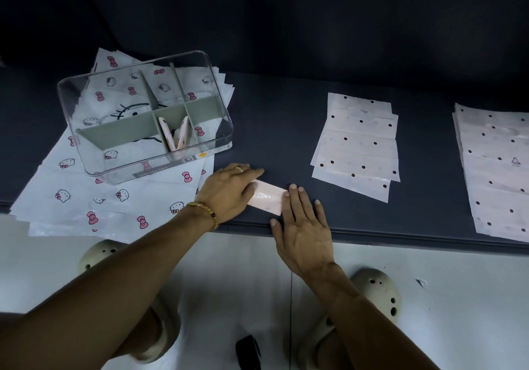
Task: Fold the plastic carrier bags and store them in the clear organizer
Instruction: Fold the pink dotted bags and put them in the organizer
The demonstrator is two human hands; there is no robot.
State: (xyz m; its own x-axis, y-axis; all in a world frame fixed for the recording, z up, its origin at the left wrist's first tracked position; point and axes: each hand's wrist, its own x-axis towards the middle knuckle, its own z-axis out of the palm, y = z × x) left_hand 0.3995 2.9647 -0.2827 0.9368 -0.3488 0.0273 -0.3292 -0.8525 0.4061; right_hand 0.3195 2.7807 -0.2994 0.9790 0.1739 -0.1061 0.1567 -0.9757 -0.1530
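A pale pink plastic bag folded into a narrow strip (267, 196) lies near the front edge of the dark table. My left hand (229, 190) presses flat on its left end. My right hand (303, 223) lies flat with its fingertips on the strip's right end. The clear organizer (217, 129) with grey dividers stands at the left on a pile of cat-print bags (71, 186). Two folded bags (176, 134) stand upright in its middle front compartment.
A stack of flat polka-dot bags (357, 143) lies right of centre, and a second stack (495, 169) reaches the right edge of view. The table's front edge (400, 239) runs below my hands. My feet in pale clogs (378, 292) stand on the white floor.
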